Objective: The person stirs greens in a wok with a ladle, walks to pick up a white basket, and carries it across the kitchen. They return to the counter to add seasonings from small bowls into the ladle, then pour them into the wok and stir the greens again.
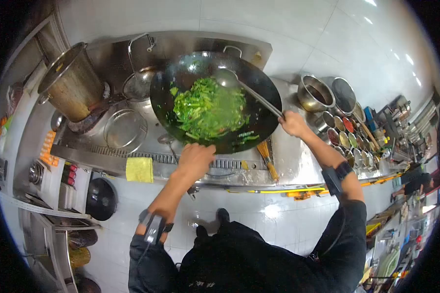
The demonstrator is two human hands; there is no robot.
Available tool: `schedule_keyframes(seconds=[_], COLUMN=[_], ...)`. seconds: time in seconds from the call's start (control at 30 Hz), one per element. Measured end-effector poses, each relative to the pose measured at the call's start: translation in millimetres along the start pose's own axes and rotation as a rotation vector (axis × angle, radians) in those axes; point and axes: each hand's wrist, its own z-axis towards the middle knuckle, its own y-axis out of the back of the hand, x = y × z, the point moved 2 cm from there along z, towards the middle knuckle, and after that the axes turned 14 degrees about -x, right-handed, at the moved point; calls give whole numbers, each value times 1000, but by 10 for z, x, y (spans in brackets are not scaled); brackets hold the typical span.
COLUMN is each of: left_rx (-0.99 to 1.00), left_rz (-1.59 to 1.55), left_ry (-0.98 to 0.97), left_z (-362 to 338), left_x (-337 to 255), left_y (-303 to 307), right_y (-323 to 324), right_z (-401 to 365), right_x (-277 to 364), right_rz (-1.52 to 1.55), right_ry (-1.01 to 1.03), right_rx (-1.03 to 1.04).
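Note:
A large black wok [264, 93] holds chopped green vegetables [208, 107] and stands tilted on the steel stove. My right hand [295, 124], right of the wok, is closed round the handle of a long metal ladle [227, 78], whose bowl is over the back of the greens. At the wok's near edge, my left hand [197, 158] has its fingers bent over the rim. A second ladle [166, 139] lies just left of that hand, its handle passing beside it.
Left are a tall pot [73, 83], a round strainer [125, 131] and a yellow cloth [139, 169]. A brush [267, 161] lies near the front edge. Metal bowls [316, 93] and seasoning containers [344, 140] stand right. Another person [416, 184] is far right.

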Motion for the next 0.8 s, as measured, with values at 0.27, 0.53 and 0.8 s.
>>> schedule_keyframes(seconds=[0.27, 0.53, 0.8], left_rx=[-4, 44, -136], left_rz=[-60, 24, -32], left_ry=[68, 122, 38], left_z=[28, 8, -66], left_x=[-156, 125, 58], left_y=[333, -583, -380], right_y=[-448, -715, 476], right_z=[174, -157, -347], right_x=[238, 619, 790], right_rz=[349, 1713, 545], right_ry=[-283, -1178, -256], right_rx=[521, 1286, 414])
